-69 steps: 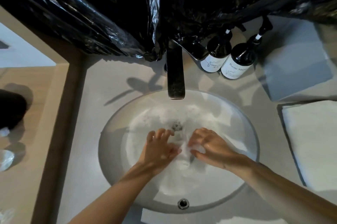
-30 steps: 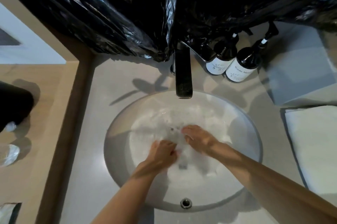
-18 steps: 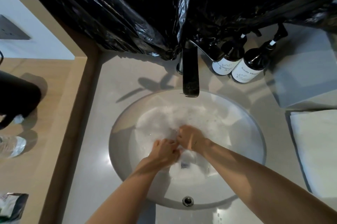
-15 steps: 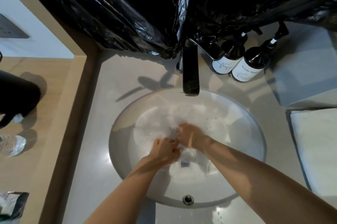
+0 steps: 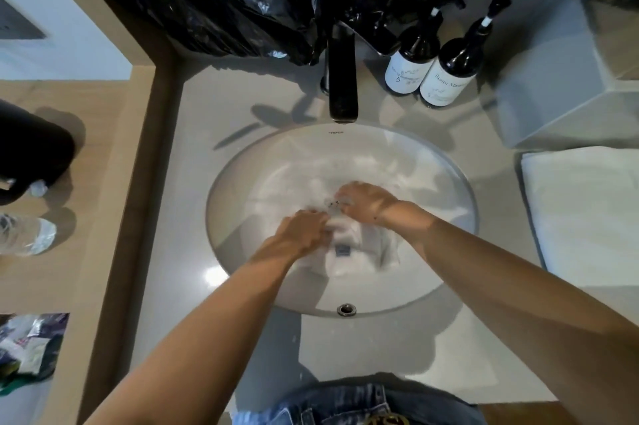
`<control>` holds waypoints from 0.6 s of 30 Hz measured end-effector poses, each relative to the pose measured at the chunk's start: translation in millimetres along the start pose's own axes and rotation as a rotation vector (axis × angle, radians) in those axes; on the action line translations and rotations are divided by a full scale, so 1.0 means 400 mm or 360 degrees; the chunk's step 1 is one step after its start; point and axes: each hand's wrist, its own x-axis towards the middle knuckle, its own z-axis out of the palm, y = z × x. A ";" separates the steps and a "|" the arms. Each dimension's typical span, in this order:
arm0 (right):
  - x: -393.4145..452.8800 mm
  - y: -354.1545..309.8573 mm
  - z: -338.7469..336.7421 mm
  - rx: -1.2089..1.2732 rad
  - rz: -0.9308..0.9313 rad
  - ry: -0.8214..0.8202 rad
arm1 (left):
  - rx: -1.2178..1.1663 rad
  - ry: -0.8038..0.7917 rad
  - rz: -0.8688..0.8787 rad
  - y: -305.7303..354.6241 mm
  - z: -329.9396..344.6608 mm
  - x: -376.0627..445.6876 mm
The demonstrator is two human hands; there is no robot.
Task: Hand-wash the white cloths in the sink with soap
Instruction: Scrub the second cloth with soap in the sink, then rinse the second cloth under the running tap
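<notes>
An oval white sink point(image 5: 242, 175) holds soapy, foamy water. A wet white cloth point(image 5: 359, 248) with a small dark label lies bunched in the middle of the basin. My left hand point(image 5: 301, 230) grips the cloth at its left side with curled fingers. My right hand point(image 5: 366, 203) grips the cloth's far end, fingers curled into the foam. The two hands sit close together, and the cloth's lower part trails toward me between my forearms.
A dark faucet point(image 5: 342, 78) overhangs the basin's far rim. Two dark pump bottles point(image 5: 428, 68) stand right of it, beside a grey box point(image 5: 560, 85). A folded white towel point(image 5: 587, 213) lies on the counter at right. A plastic bottle point(image 5: 24, 234) lies far left.
Both hands went from spread over the foam to gripping the cloth. The right hand has shifted slightly away from the left, and more of the cloth shows between the forearms. My view has tilted down.
</notes>
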 end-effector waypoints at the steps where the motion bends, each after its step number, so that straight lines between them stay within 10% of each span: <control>1: -0.025 0.004 -0.008 0.0031 0.0004 0.0033 | -0.0006 -0.0012 -0.0008 0.002 -0.017 -0.007; 18: -0.195 -0.103 -0.320 0.1405 -0.0172 0.1004 | -0.0958 0.0750 -0.0125 0.042 -0.315 -0.106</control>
